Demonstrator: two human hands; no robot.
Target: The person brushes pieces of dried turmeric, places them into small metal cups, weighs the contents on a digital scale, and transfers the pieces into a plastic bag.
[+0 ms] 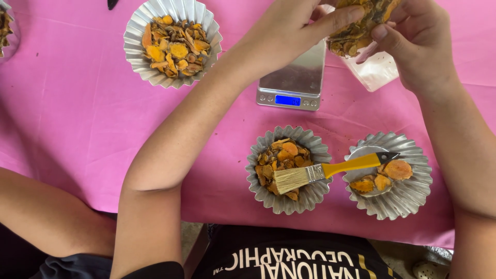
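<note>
Pink cloth covers the tabletop [77,119], where both hands pinch one clear plastic bag of dried orange slices [356,26] above a small silver digital scale [294,77]: left hand [289,31] gripping its left edge, right hand [418,41] its right.

Both hands [361,36] around dried slices [356,28]

Brightness: even, soft daylight, nothing dim.
Shadows: faint, short ones under the yellow-handled paintbrush [330,170] and the forearms.
Glare: glints on the fluted silver foil cups [173,41]; the small steel pocket scale [294,80] shines pale.
Colour: the pink tablecloth [77,113] reads saturated.
Focus: sharp centre, slight softness at the top edge.
</note>
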